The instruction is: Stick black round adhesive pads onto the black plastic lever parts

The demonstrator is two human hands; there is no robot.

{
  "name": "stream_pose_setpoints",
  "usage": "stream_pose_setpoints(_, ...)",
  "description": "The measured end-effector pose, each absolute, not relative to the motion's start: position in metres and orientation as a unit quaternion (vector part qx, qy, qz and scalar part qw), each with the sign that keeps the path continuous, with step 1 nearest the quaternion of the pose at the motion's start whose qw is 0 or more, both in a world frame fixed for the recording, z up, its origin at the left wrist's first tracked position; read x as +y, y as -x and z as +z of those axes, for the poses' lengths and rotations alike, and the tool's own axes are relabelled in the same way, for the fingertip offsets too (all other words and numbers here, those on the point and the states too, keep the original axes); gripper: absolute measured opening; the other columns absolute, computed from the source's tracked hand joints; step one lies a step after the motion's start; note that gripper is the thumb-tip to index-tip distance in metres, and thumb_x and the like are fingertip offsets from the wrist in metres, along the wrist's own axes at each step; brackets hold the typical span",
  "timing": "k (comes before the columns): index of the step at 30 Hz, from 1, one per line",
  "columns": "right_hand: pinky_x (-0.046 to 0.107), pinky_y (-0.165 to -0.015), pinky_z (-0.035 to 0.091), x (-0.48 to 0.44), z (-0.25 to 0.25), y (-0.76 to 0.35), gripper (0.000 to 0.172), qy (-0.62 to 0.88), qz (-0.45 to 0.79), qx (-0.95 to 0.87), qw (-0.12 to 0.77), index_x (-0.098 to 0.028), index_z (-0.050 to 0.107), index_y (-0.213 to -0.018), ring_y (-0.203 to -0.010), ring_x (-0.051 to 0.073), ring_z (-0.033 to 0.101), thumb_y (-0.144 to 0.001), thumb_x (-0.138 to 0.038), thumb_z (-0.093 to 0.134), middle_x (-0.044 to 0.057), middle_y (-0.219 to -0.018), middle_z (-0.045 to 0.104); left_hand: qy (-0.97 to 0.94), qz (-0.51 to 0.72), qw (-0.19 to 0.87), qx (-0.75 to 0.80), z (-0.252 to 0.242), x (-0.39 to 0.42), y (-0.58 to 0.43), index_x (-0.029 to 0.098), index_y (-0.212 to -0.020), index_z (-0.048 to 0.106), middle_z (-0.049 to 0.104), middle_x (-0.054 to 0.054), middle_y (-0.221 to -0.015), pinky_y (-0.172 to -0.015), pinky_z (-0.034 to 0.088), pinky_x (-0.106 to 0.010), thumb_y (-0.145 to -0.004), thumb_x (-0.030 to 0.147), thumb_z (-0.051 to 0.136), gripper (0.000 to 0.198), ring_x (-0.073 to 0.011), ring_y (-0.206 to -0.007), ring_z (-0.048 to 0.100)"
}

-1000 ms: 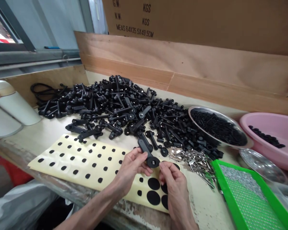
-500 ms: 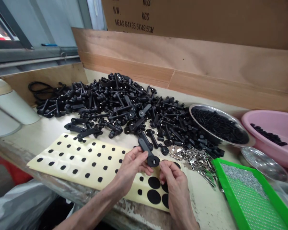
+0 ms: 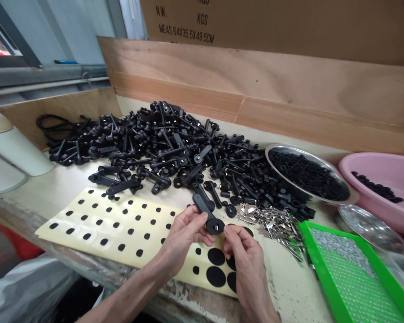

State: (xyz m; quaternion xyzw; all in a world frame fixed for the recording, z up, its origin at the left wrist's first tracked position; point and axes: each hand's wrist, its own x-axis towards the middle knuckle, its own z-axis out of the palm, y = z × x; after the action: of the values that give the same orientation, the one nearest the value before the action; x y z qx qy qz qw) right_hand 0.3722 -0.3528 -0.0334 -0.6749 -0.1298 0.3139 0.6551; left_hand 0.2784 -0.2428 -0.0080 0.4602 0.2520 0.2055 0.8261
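My left hand [image 3: 186, 233] grips a black plastic crank handle [image 3: 204, 208] between thumb and fingers, its round end tilted down toward the right. A small pale metal piece shows in a slot in that round end. My right hand [image 3: 247, 255] is pinched closed close beside the round end; what its fingertips hold, if anything, is hidden. Beneath both hands lies a pale yellow backing sheet [image 3: 62, 219] with rows of small black stickers and several large round black stickers [image 3: 216, 276] at its right end, partly covered by my right hand.
A large heap of black crank handles [image 3: 168, 139] spreads behind the sheet. Small metal pieces [image 3: 272, 224] lie to the right, near a green tray [image 3: 318, 269], a metal bowl [image 3: 348, 197] of black parts and a pink basin [image 3: 390, 170]. White bottles [image 3: 23, 148] stand left.
The view has shifted very slightly. Both hands and the crank handle keep nearly the same position.
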Motion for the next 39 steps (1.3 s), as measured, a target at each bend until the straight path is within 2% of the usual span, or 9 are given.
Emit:
stream_pose_setpoints(17,0.022,-0.049,0.030,-0.3522,-0.0311,-0.3714,0.035,0.690,0.282,-0.143,0.651,-0.018,0.056,-0.070,-0.052,0.010,0.036,-0.079,-0.051,0.065,-0.005,-0.054,0.045,-0.454,0.205,0.832,0.244,-0.0073,-0.2433,-0.2779,0.014,-0.097,0.059,0.066,-0.006,-0.082,-0.061,0.051,-0.026,-0.088,0.038,0.059,0.026,-0.0134,-0.065,0.063)
stream_pose_setpoints(23,0.021,-0.048,0.030,-0.3532,-0.0357,-0.3722,0.034,0.697,0.266,-0.159,0.646,-0.018,0.057,-0.072,-0.052,0.010,0.036,-0.080,-0.051,0.064,-0.005,-0.054,0.045,-0.455,0.198,0.833,0.247,-0.0073,-0.2408,-0.2804,0.014,-0.102,0.060,0.066,-0.008,-0.093,-0.062,0.052,-0.026,-0.082,0.030,0.067,0.026,-0.0132,-0.066,0.064)
stream_pose_setpoints(27,0.022,-0.048,0.031,-0.3537,-0.0360,-0.3721,0.032,0.700,0.256,-0.167,0.645,-0.018,0.058,-0.073,-0.052,0.010,0.037,-0.081,-0.049,0.063,-0.004,-0.055,0.046,-0.453,0.196,0.832,0.251,-0.0050,-0.2405,-0.2802,0.014,-0.101,0.060,0.066,-0.008,-0.091,-0.063,0.052,-0.026,-0.083,0.030,0.066,0.026,-0.0137,-0.066,0.064)
stream_pose_setpoints(33,0.022,-0.048,0.031,-0.3523,-0.0308,-0.3721,0.031,0.699,0.248,-0.167,0.649,-0.018,0.058,-0.071,-0.053,0.011,0.037,-0.081,-0.047,0.063,-0.004,-0.056,0.046,-0.460,0.188,0.831,0.251,-0.0027,-0.2420,-0.2799,0.016,-0.106,0.060,0.065,-0.010,-0.108,-0.066,0.052,-0.028,-0.077,0.023,0.071,0.032,-0.0139,-0.067,0.065)
stream_pose_setpoints(39,0.022,-0.047,0.031,-0.3521,-0.0288,-0.3724,0.031,0.700,0.246,-0.172,0.648,-0.018,0.058,-0.070,-0.052,0.011,0.037,-0.080,-0.047,0.064,-0.004,-0.056,0.045,-0.470,0.185,0.826,0.250,-0.0036,-0.2414,-0.2804,0.016,-0.104,0.060,0.065,-0.010,-0.110,-0.066,0.052,-0.029,-0.078,0.020,0.069,0.028,-0.0143,-0.068,0.065)
